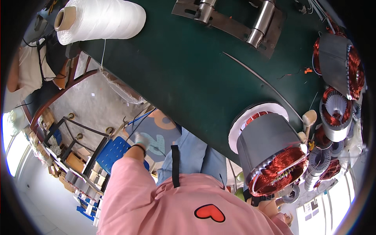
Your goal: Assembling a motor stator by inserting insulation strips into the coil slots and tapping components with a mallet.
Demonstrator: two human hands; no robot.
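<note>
My left hand [142, 140], in a pale glove with a dark band at the wrist, hangs low beside the table, next to a blue perforated seat [113, 153]. Its fingers are too small and blurred to read, and whether it holds anything does not show. My right hand is not visible. Closest to my right side, a grey motor stator [263, 141] with red copper windings lies tilted at the table edge, a white ring [238, 129] around its far end. A wooden-looking mallet head [309, 117] is just beyond it.
The dark green table [176, 78] carries a white twine spool [103, 21], a metal fixture with rollers [256, 29] and a thin curved strip [261, 78]. More stators [335, 64] crowd the right side. A dark metal frame [84, 127] on casters stands at the left.
</note>
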